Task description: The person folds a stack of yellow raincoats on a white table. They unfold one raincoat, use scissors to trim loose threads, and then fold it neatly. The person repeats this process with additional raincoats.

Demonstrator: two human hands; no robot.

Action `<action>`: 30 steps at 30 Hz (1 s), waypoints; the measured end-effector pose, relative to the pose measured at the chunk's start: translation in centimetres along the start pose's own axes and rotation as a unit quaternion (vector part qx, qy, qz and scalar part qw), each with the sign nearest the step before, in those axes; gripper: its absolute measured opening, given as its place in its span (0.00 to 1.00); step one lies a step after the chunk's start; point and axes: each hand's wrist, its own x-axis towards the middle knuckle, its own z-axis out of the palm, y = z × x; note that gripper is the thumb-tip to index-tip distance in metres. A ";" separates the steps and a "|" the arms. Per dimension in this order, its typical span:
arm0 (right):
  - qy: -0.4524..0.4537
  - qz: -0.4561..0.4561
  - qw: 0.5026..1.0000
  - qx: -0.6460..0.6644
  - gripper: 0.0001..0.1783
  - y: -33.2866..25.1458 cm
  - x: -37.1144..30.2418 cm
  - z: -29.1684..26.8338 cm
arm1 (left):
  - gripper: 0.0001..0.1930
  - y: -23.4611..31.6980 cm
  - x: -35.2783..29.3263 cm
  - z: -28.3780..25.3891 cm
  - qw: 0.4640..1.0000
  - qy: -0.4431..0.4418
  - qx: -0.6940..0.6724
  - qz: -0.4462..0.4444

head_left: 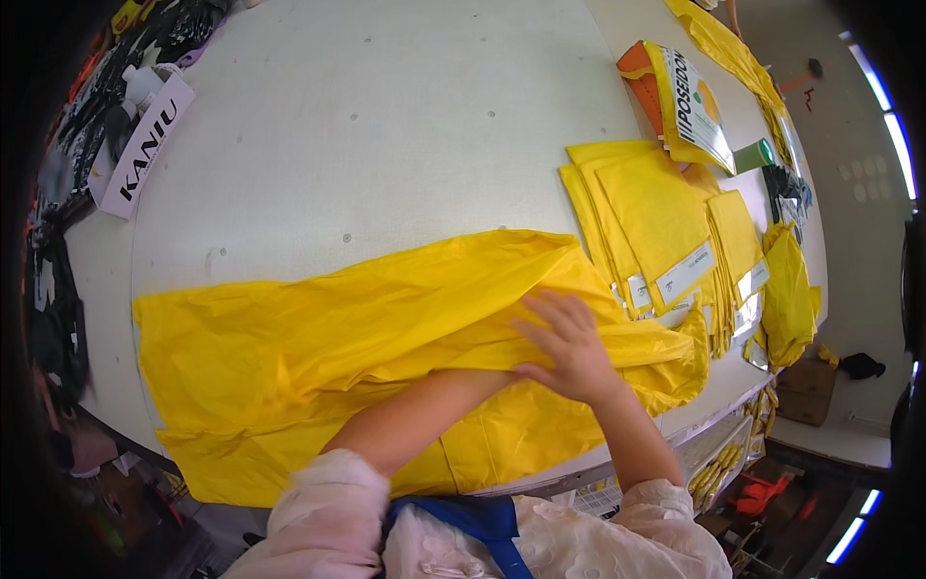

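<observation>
A large yellow waterproof garment (222, 347) lies spread along the near side of the table, creased, with two long panels toward the left. My left forearm (415, 420) reaches up and right across it and slips under a fold of the fabric. That fold hides my left hand and its fingers. Over the garment's right half, my right hand (569, 352) is open, fingers spread, palm down on or just above the bunched cloth. Whether it presses on the fabric is hard to tell.
Folded yellow garments (661, 217) with white labels are stacked at the right, near a yellow-and-white package (693, 111) and a green roll (754, 156). At the far left edge stands a white box (145, 145) beside dark bundled items. Shelves (719, 458) sit below the right edge.
</observation>
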 end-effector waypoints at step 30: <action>0.065 0.273 0.959 -0.036 0.09 6.4 -10.5 -2.2 | 0.29 2.6 -1.1 -16.9 0.896 0.217 0.387 -0.015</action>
